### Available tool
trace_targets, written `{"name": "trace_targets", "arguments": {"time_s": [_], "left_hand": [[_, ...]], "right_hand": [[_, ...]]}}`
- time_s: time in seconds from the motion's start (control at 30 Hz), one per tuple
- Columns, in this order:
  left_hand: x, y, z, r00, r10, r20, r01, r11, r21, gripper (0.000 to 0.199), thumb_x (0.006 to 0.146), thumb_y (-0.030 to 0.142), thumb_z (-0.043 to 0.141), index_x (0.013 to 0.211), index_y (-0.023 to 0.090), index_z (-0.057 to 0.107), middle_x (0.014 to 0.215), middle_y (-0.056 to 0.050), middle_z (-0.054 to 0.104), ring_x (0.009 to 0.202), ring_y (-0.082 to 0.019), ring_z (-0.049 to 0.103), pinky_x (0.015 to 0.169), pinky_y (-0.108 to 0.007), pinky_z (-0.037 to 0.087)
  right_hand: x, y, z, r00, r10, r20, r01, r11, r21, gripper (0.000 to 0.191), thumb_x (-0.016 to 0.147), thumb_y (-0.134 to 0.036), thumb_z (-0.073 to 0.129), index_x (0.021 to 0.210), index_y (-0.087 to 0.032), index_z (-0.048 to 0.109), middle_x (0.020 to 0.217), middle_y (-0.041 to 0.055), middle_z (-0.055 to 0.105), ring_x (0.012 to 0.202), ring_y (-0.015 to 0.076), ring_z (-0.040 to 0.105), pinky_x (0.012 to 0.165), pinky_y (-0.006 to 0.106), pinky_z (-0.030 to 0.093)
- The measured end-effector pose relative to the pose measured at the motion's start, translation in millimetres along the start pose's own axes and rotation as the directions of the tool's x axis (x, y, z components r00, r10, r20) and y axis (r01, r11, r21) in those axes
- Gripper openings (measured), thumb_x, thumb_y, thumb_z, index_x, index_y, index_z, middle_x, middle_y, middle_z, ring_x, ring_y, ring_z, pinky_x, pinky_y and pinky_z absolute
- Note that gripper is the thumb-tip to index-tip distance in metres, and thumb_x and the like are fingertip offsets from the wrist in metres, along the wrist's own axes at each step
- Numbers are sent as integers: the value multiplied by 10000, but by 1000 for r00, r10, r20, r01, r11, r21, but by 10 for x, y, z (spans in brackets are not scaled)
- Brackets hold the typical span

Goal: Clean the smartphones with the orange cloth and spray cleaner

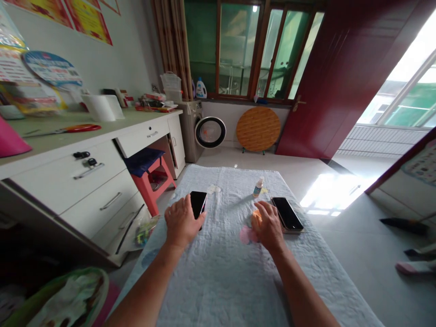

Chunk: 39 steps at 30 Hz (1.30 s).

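My left hand [183, 223] is closed around the side of a black phone [198, 203], thumb along its near right edge and fingers over its left side. The phone's lower part is hidden by the hand. My right hand [269, 223] bends its fingers over a small bright orange item [256, 219], mostly covered; its kind cannot be made out. Just right of that hand, a second dark-screened phone [288, 213] lies on a flat, pale-edged object. Beyond the right hand stands a small white-capped bottle [258, 187] with a blue label.
A pale blue quilted cloth [218, 272] covers the table. Left are a white desk [102, 181] with scissors [78, 129] on top and a red stool [150, 177]. An open-doored washing machine [190, 131] and a round wooden tabletop [259, 129] stand behind.
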<state>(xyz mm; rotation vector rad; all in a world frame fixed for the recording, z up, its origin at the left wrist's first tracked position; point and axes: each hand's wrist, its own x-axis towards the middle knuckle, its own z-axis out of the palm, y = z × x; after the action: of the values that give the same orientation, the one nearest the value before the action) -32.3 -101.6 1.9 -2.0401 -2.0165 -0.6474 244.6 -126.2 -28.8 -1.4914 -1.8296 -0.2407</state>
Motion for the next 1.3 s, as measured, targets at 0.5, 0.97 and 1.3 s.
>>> {"name": "trace_targets", "arguments": {"time_s": [0.5,0.97,1.3], "left_hand": [[32,-63,35,977,-104,184,85,990,111,759,778,550,587,1343,80,397,1060,-171,615,976,-342,604,824,-385,453],[49,-67,100,993,-69,92,65,997,47,669,771,453,605,1300,82,432,994,-153,600,964,-319,578,870,-404,447],[23,97,-162,996,-2,-85,-12,987,-163,724,755,383,651,1377,175,344,1104,-122,516,1087,-307,517,905,-409,475]], "right_hand": [[-43,65,45,995,66,75,-66,998,-2,282,850,-193,489,1079,-176,653,1119,105,608,1033,250,504,925,395,435],[-86,99,96,978,151,147,-128,979,-157,322,897,-248,469,1157,-147,631,1135,119,600,1006,255,492,921,376,414],[-87,109,86,963,159,218,-123,978,-170,404,850,-263,502,1236,-156,553,1109,118,605,950,246,508,859,370,394]]}}
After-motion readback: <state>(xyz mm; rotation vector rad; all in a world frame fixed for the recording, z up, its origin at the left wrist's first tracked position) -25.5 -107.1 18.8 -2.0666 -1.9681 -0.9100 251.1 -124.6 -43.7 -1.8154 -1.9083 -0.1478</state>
